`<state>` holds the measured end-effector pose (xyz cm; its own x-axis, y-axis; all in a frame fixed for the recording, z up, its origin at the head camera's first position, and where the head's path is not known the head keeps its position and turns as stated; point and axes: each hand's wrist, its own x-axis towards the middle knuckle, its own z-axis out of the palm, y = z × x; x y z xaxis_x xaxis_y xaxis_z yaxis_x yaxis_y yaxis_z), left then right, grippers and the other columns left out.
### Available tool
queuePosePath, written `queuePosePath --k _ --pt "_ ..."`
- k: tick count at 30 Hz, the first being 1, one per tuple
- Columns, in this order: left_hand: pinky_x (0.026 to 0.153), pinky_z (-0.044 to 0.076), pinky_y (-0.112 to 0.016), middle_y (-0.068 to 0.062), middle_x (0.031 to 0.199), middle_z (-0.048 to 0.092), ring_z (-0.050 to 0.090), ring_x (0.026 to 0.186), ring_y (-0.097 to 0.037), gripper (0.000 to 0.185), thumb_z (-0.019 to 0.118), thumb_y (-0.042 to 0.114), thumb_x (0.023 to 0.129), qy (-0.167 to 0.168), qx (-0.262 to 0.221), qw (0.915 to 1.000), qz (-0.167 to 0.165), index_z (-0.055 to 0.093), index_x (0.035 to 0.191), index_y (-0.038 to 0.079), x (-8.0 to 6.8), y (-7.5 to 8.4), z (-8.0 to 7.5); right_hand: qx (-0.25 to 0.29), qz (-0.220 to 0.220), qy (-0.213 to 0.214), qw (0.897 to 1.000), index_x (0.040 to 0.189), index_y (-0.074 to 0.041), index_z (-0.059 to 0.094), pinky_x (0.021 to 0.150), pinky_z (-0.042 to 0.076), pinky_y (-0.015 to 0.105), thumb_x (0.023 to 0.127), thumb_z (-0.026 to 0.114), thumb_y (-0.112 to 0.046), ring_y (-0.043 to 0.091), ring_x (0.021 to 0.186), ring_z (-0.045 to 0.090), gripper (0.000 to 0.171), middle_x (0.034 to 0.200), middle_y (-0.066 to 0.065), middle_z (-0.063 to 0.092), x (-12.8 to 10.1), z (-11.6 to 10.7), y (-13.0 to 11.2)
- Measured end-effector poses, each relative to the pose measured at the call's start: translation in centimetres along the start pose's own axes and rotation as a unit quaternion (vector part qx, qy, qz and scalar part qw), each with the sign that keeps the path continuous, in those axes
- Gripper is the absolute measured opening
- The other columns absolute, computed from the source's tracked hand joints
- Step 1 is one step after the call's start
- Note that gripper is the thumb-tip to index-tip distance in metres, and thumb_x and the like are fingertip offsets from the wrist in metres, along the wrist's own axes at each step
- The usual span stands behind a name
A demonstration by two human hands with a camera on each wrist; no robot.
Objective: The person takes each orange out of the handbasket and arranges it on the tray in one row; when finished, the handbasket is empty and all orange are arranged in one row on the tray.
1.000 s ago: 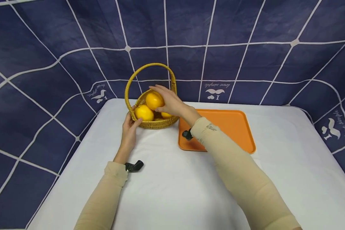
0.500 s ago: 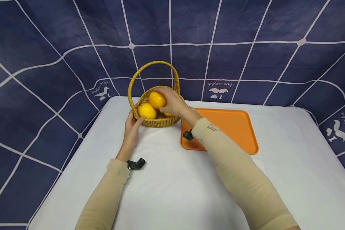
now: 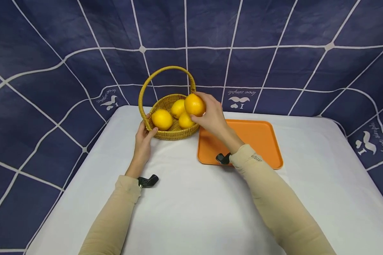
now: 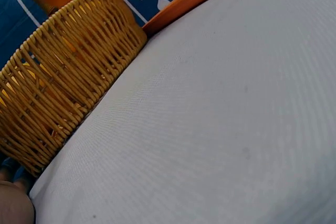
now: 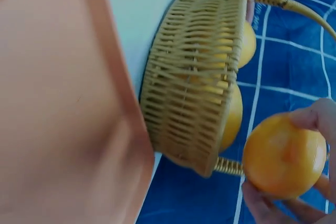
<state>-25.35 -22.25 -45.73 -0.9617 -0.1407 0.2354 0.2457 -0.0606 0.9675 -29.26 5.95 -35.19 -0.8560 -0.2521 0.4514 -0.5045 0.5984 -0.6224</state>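
An orange [image 3: 194, 105] is gripped by the right hand [image 3: 210, 115], lifted just above the basket [image 3: 169, 134] rim beside the handle. The rim is held by the left hand [image 3: 143, 140]. Under the right wrist, the tray [image 3: 261, 141] lies bare.

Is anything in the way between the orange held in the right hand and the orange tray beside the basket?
Nothing visible is. The right hand holds the orange above the basket rim, just beside the handle. The tray lies right beside the basket, its surface bare.
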Motion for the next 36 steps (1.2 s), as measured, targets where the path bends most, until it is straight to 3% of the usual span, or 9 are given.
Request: queuePosePath --k 8,18,28,36 --pt "0.129 0.030 -0.030 -0.002 0.171 0.034 0.033 0.158 -0.020 0.065 0.060 0.008 0.106 -0.002 -0.010 0.9999 0.006 0.036 0.165 0.015 0.0 0.0 -0.2 -0.029 0.081 0.046 0.995 0.148 -0.010 0.056 0.109 0.045 0.054 0.081 0.086 -0.025 0.037 0.124 0.058 0.075 0.139 0.016 0.064 -1.7 -1.0 2.2" --pt "0.129 0.031 -0.030 -0.002 0.171 0.034 0.033 0.158 -0.019 0.066 0.062 0.009 0.105 -0.002 -0.020 0.9998 0.000 0.036 0.165 0.017 0.1 0.2 -0.2 -0.071 0.162 0.014 0.984 0.148 -0.005 0.053 0.108 0.051 0.051 0.082 0.090 -0.028 0.041 0.122 0.058 0.078 0.136 0.024 0.060 -3.6 1.2 4.1" --pt "0.129 0.031 -0.029 -0.003 0.171 0.035 0.034 0.157 -0.020 0.065 0.062 0.010 0.105 -0.001 -0.013 0.9999 -0.002 0.036 0.165 0.016 0.1 -0.1 -0.2 -0.112 0.169 -0.028 0.979 0.152 -0.008 0.046 0.108 0.051 0.052 0.082 0.091 -0.044 0.041 0.121 0.058 0.091 0.138 0.022 0.055 -4.0 1.1 4.3" --pt "0.129 0.030 -0.029 -0.004 0.172 0.033 0.033 0.158 -0.020 0.066 0.062 0.010 0.105 -0.004 -0.011 0.9999 0.000 0.035 0.166 0.016 0.1 -0.1 -0.4 -0.088 0.178 -0.051 0.979 0.158 -0.007 0.040 0.118 0.044 0.054 0.083 0.088 -0.048 0.041 0.134 0.052 0.098 0.151 0.023 0.049 -3.7 -0.3 3.3"
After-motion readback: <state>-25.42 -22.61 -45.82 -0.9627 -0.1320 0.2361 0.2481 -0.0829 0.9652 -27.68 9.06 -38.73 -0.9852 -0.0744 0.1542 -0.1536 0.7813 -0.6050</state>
